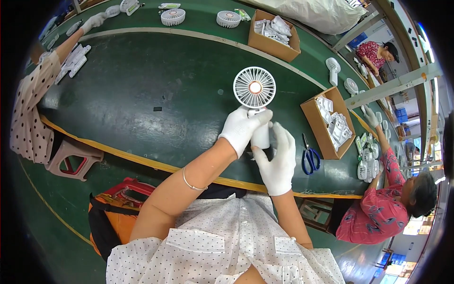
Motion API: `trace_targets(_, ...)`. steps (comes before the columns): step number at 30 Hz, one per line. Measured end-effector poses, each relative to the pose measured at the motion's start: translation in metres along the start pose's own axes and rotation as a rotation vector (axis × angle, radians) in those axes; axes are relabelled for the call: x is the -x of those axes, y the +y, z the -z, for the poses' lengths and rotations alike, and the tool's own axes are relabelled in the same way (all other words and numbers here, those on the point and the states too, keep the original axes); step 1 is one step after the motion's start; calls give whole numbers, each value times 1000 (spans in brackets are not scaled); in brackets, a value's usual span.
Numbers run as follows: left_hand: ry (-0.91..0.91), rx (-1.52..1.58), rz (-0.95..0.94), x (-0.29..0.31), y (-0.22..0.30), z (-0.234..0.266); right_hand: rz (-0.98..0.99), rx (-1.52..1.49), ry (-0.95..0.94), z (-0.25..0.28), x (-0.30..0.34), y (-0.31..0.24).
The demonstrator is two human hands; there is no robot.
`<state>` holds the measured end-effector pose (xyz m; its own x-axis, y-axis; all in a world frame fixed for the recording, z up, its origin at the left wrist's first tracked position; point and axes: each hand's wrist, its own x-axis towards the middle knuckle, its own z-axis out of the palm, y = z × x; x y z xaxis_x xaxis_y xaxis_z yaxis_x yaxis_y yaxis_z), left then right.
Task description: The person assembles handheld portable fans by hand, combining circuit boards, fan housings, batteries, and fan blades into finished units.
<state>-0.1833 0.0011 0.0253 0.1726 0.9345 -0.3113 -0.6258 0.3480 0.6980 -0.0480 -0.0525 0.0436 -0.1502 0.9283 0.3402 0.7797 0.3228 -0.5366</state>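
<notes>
A white handheld fan (pixel 254 88) with a round slatted grille and an orange-ringed hub is held upright over the dark green table. My gloved left hand (pixel 242 127) is closed round the top of its handle, just below the fan head. My gloved right hand (pixel 278 163) is at the handle's lower end, thumb on one side and fingers along the other, gripping it loosely. Part of the handle (pixel 260 136) shows between the two hands. Blue-handled scissors (pixel 310 158) lie to the right of my right hand.
A cardboard box (pixel 316 124) of white plastic parts stands at right; another box (pixel 272 51) sits beyond. Several fans (pixel 173 17) rest on the far green belt (pixel 198 23). Co-workers' arms (pixel 384 137) reach in at right and far left, near white parts (pixel 74 62).
</notes>
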Motion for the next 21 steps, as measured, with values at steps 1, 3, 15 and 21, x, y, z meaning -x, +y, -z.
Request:
trace_targets(1, -3, 6, -3, 2, 0, -1, 122, 190, 2, 1, -1, -4)
trace_targets(3, -93, -4, -5, 2, -2, -2, 84, 169, 9, -4, -3, -7)
trace_targets(15, -143, -594, -228, 7, -5, -7, -10, 64, -122, 30, -23, 8)
trace_targets(21, -324, 4, -92, -5, -20, -3, 129, 189, 57, 1, -1, 9)
